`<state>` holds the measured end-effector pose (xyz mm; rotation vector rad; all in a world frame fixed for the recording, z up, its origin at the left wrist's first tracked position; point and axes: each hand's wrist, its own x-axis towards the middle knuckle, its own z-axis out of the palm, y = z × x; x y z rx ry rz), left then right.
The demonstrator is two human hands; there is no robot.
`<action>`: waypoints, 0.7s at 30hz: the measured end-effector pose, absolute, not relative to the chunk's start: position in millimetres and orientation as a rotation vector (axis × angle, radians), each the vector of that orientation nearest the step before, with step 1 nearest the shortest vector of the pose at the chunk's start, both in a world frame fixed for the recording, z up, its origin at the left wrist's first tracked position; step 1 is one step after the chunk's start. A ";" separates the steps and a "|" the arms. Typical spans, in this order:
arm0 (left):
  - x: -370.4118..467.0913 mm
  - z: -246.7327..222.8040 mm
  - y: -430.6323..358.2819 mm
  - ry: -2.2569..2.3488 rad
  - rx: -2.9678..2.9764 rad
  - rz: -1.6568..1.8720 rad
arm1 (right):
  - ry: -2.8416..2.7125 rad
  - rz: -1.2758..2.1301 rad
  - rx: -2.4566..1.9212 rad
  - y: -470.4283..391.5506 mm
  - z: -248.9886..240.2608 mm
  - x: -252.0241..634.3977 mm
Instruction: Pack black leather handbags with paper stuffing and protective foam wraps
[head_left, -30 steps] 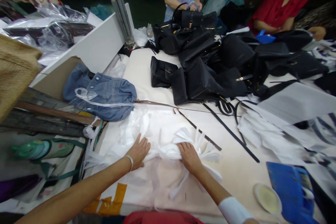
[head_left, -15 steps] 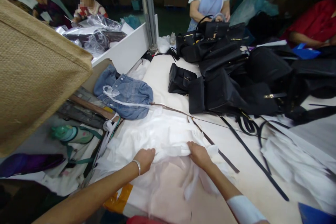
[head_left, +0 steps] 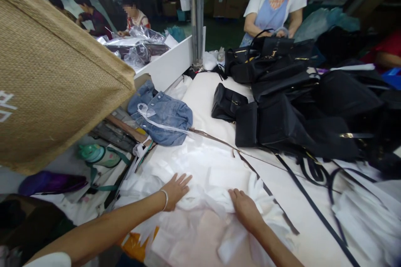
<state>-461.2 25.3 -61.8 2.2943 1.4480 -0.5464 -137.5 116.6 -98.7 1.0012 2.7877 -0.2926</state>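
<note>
A loose heap of thin, soft white sheets [head_left: 200,200] lies in front of me, rumpled and partly see-through; I cannot tell whether it is paper or foam. My left hand [head_left: 177,192], with a bangle at the wrist, rests flat on its left part, fingers spread. On the right side my right hand [head_left: 246,208] lies on the sheets with its fingers slightly bent, holding nothing that I can see. Between the hands is a flat, squarish white piece [head_left: 228,175]. Just beyond the heap lies a blue denim bag [head_left: 169,117] with a white drawstring.
Black bags [head_left: 282,121] are piled at the right, their straps [head_left: 310,200] trailing across the table. A burlap panel [head_left: 62,79] juts in at the left, above a green bottle [head_left: 100,154]. A metal post [head_left: 197,16] stands behind; a person in a blue apron [head_left: 272,12] handles bags.
Both hands held the white sheets' edge before; the left has let go and spread flat, and the right's fingers have loosened. The view has shifted left, so things appear further right.
</note>
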 end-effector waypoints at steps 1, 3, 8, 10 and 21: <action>-460.5 -64.9 30.3 1.424 2.283 -0.552 | 2.788 -0.256 1.017 117.5 -100.1 -138.5; -458.4 -69.7 37.8 1.441 2.246 -0.543 | 2.780 -0.195 1.067 120.6 -102.2 -142.3; -451.1 -72.0 37.3 1.708 2.051 -0.523 | 2.736 -0.167 1.200 134.4 -101.4 -159.6; -448.6 -70.8 32.0 1.781 1.952 -0.540 | 2.725 -0.180 1.231 141.5 -99.6 -169.0; -435.6 -77.9 -17.1 2.025 1.427 -0.350 | 2.880 -0.166 0.964 204.9 -73.7 -272.5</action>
